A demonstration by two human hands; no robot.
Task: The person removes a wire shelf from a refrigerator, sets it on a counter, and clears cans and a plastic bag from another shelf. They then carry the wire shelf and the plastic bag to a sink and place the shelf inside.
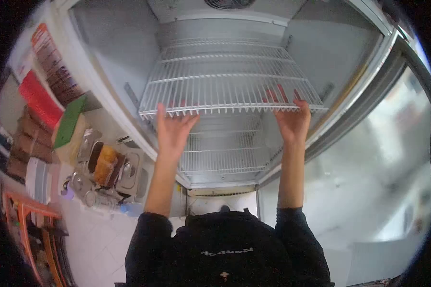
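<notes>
A white wire shelf (230,76) lies across the inside of an upright fridge with its front edge toward me. My left hand (173,128) grips that front edge near the left end, thumb up at the edge and fingers underneath. Near the right end, my right hand (293,125) holds the same edge from below, its fingers showing reddish between the wires and its thumb against the front. Further down in the cabinet sits a lower wire shelf (220,150), with nothing of mine touching it.
The fridge door (368,158) stands open on the right. To the left, a counter bears metal containers (129,170), a tray with a yellowish-orange food item (106,162), a green board (71,122) and a red panel (40,100). An orange rack (21,220) stands lower left. A fan grille (229,3) is overhead.
</notes>
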